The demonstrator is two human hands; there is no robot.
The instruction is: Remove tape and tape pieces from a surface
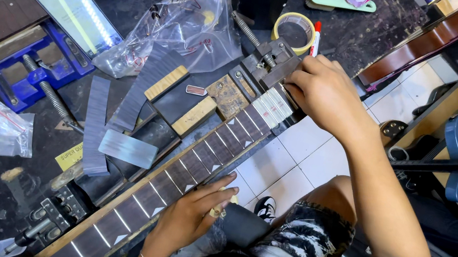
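Two hands on long dark fretboard (184,171), metal frets, pale triangle inlays: left hand (188,215) spread flat; right hand (323,92) curled, gripping blocky metal clamp (272,61).

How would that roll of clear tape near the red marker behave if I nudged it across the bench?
The roll of tape lies flat on its side, so it would probably slide rather than roll. It looks thin-walled and hollow, so likely light and easy to shift. Tipped onto its edge, it could roll toward the red marker or off the cluttered workbench.
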